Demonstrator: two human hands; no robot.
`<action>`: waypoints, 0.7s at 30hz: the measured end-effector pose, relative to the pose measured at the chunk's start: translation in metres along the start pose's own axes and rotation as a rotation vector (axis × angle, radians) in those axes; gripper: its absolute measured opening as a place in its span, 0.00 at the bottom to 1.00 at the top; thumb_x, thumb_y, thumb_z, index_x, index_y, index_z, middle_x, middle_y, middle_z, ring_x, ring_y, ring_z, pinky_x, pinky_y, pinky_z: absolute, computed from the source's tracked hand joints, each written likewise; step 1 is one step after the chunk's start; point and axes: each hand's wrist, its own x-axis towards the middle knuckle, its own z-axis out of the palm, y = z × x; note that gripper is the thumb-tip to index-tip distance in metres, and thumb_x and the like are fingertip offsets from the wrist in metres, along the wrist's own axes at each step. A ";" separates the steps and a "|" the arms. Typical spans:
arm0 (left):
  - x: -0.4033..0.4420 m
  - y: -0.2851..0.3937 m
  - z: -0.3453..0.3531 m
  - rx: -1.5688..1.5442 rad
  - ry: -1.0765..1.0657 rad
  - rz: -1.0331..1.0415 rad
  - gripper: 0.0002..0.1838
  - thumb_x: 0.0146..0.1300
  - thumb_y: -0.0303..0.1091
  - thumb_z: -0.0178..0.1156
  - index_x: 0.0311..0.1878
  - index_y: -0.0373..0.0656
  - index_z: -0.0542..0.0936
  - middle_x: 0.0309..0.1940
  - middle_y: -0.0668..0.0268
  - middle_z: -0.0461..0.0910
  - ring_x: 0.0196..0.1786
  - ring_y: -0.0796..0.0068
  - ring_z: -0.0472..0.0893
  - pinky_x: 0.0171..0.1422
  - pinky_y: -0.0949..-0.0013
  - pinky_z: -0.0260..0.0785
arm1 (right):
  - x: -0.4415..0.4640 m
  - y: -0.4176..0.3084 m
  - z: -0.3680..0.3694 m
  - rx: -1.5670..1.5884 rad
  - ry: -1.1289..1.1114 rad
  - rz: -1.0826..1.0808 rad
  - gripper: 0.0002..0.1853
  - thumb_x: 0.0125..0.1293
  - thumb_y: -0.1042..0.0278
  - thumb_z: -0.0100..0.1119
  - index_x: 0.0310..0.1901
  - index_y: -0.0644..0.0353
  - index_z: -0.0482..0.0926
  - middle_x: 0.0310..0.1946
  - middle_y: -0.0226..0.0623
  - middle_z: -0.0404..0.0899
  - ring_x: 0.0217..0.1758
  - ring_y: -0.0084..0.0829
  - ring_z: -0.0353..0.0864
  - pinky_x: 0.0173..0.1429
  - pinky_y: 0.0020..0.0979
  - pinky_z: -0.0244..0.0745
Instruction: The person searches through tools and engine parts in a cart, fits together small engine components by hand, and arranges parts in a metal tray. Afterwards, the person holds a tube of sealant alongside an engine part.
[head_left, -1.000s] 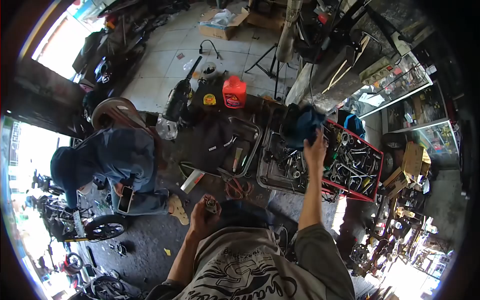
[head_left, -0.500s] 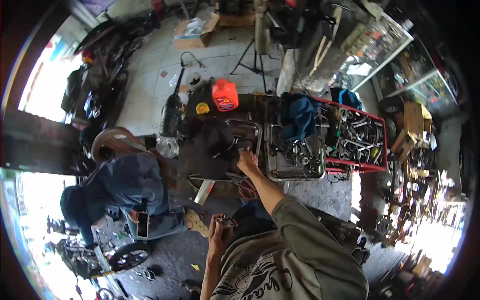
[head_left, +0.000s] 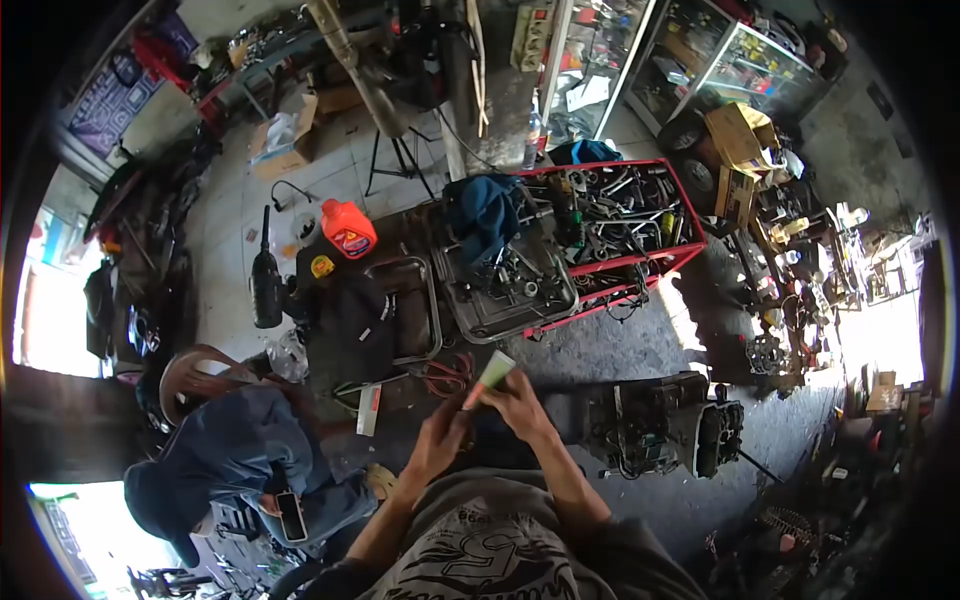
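In front of my body both hands are close together. My right hand (head_left: 515,408) is closed around a squeeze tube (head_left: 490,377), pale green at the wide upper end and orange toward the lower end. My left hand (head_left: 443,437) is curled at the tube's lower end, around a small metal part that is mostly hidden by the fingers. Just beyond the hands, red-handled pliers (head_left: 448,376) lie on the bench edge, with a white and red box (head_left: 369,410) to their left. A dark cap-like cloth (head_left: 352,325) rests beside a metal tray (head_left: 434,335).
A second tray (head_left: 500,325) holds metal parts and a blue cloth (head_left: 484,212). Right of it stands a red tool tray (head_left: 690,215) full of wrenches. A red bottle (head_left: 348,230) stands behind. An engine block (head_left: 650,425) sits at right; a person (head_left: 240,440) with a phone crouches at left.
My right hand has come back from the tray area to my left hand, now with the tube in it. My left hand has risen. The view has turned to the right.
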 end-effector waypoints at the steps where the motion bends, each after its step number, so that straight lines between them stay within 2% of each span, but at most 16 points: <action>1: 0.000 0.002 0.005 0.077 -0.161 0.046 0.07 0.66 0.31 0.49 0.38 0.37 0.71 0.21 0.68 0.71 0.24 0.80 0.70 0.29 0.71 0.64 | -0.020 0.000 -0.004 0.050 0.097 -0.050 0.02 0.60 0.76 0.55 0.34 0.63 0.74 0.26 0.32 0.78 0.29 0.21 0.74 0.34 0.23 0.68; 2: 0.003 -0.013 0.006 0.345 -0.258 0.163 0.08 0.64 0.28 0.49 0.43 0.34 0.71 0.22 0.61 0.75 0.25 0.72 0.75 0.30 0.67 0.67 | -0.037 0.001 -0.007 0.102 0.201 -0.099 0.03 0.59 0.76 0.56 0.35 0.64 0.74 0.27 0.32 0.79 0.30 0.20 0.74 0.34 0.23 0.68; 3: 0.000 -0.008 0.013 0.358 -0.287 0.167 0.08 0.64 0.28 0.49 0.43 0.34 0.71 0.22 0.61 0.75 0.25 0.72 0.75 0.30 0.67 0.67 | -0.053 0.000 -0.010 0.115 0.227 -0.112 0.03 0.59 0.76 0.56 0.35 0.64 0.74 0.27 0.32 0.79 0.30 0.20 0.74 0.34 0.23 0.68; 5: -0.011 0.011 0.036 0.507 -0.422 0.159 0.11 0.62 0.28 0.50 0.46 0.34 0.71 0.26 0.55 0.78 0.28 0.62 0.80 0.31 0.64 0.69 | -0.089 0.002 -0.015 0.077 0.484 -0.099 0.01 0.60 0.77 0.55 0.33 0.64 0.74 0.27 0.32 0.79 0.31 0.19 0.74 0.34 0.22 0.68; 6: -0.019 0.015 0.046 0.533 -0.451 0.101 0.11 0.63 0.30 0.51 0.47 0.35 0.72 0.28 0.55 0.80 0.31 0.56 0.81 0.35 0.60 0.69 | -0.105 0.001 -0.012 0.220 0.558 -0.102 0.04 0.63 0.73 0.56 0.34 0.64 0.74 0.27 0.30 0.78 0.30 0.18 0.72 0.35 0.22 0.67; 7: -0.024 0.005 0.055 0.546 -0.560 0.109 0.11 0.63 0.30 0.51 0.47 0.35 0.72 0.28 0.55 0.80 0.31 0.56 0.81 0.35 0.60 0.69 | -0.128 -0.006 -0.011 0.231 0.646 0.001 0.08 0.65 0.68 0.57 0.35 0.63 0.74 0.27 0.27 0.77 0.31 0.17 0.70 0.37 0.22 0.66; 9: -0.040 -0.019 0.065 0.768 -0.488 0.403 0.12 0.62 0.29 0.55 0.47 0.37 0.73 0.30 0.56 0.80 0.33 0.57 0.80 0.39 0.57 0.67 | -0.157 0.026 -0.019 0.309 0.760 -0.025 0.10 0.65 0.64 0.59 0.35 0.63 0.74 0.27 0.25 0.74 0.32 0.16 0.67 0.37 0.22 0.64; 10: -0.052 -0.028 0.075 0.787 -0.466 0.518 0.12 0.62 0.30 0.56 0.48 0.38 0.73 0.31 0.57 0.80 0.35 0.58 0.79 0.42 0.55 0.65 | -0.177 0.017 -0.014 0.310 0.876 -0.080 0.10 0.65 0.64 0.59 0.35 0.62 0.73 0.27 0.24 0.72 0.33 0.16 0.67 0.36 0.23 0.64; 11: -0.060 -0.036 0.085 0.772 -0.514 0.538 0.12 0.62 0.30 0.56 0.48 0.38 0.73 0.31 0.57 0.80 0.35 0.58 0.79 0.42 0.55 0.65 | -0.195 0.035 -0.022 0.304 0.857 -0.090 0.10 0.65 0.64 0.59 0.35 0.62 0.74 0.26 0.25 0.72 0.32 0.16 0.67 0.36 0.23 0.64; 13: -0.083 -0.052 0.104 0.799 -0.544 0.852 0.11 0.64 0.34 0.55 0.45 0.39 0.75 0.31 0.60 0.79 0.35 0.58 0.78 0.41 0.56 0.65 | -0.237 0.057 -0.032 0.190 0.882 -0.052 0.10 0.65 0.64 0.60 0.36 0.62 0.73 0.27 0.26 0.73 0.32 0.17 0.67 0.37 0.23 0.65; 14: -0.093 -0.062 0.114 0.855 -0.512 1.083 0.11 0.65 0.36 0.53 0.40 0.38 0.76 0.26 0.62 0.78 0.29 0.63 0.76 0.36 0.62 0.65 | -0.256 0.069 -0.033 0.274 0.910 -0.082 0.09 0.65 0.66 0.59 0.38 0.63 0.73 0.28 0.28 0.75 0.32 0.18 0.71 0.36 0.23 0.69; 15: -0.105 -0.052 0.129 0.854 -0.534 1.088 0.11 0.65 0.36 0.53 0.40 0.38 0.76 0.26 0.62 0.78 0.29 0.63 0.76 0.36 0.62 0.65 | -0.276 0.067 -0.032 0.285 0.927 -0.085 0.09 0.65 0.66 0.59 0.38 0.63 0.73 0.28 0.28 0.75 0.32 0.18 0.71 0.36 0.23 0.69; 17: -0.142 -0.018 0.163 0.536 -0.820 -0.046 0.10 0.65 0.35 0.52 0.35 0.37 0.76 0.22 0.63 0.75 0.25 0.72 0.73 0.31 0.69 0.63 | -0.323 0.054 -0.027 0.573 0.928 -0.119 0.08 0.66 0.68 0.58 0.39 0.63 0.73 0.29 0.31 0.77 0.34 0.20 0.76 0.36 0.24 0.76; 18: -0.156 -0.029 0.169 0.472 -0.857 0.014 0.11 0.65 0.35 0.50 0.35 0.36 0.76 0.19 0.66 0.73 0.23 0.80 0.70 0.28 0.74 0.60 | -0.343 0.058 -0.025 0.576 0.963 -0.145 0.08 0.66 0.69 0.56 0.40 0.63 0.72 0.31 0.33 0.78 0.34 0.24 0.79 0.35 0.26 0.80; 19: -0.168 -0.038 0.175 0.484 -0.880 0.029 0.11 0.65 0.35 0.50 0.35 0.36 0.76 0.19 0.66 0.73 0.23 0.80 0.70 0.28 0.74 0.60 | -0.363 0.060 -0.022 0.583 0.980 -0.169 0.08 0.66 0.69 0.56 0.40 0.63 0.72 0.31 0.33 0.78 0.34 0.24 0.79 0.35 0.26 0.80; 21: -0.190 -0.050 0.184 0.297 -0.963 -0.258 0.13 0.66 0.37 0.50 0.35 0.36 0.76 0.20 0.70 0.73 0.24 0.83 0.71 0.29 0.75 0.61 | -0.399 0.063 -0.014 0.631 1.010 -0.175 0.08 0.65 0.68 0.58 0.42 0.61 0.72 0.34 0.35 0.77 0.37 0.26 0.80 0.37 0.27 0.80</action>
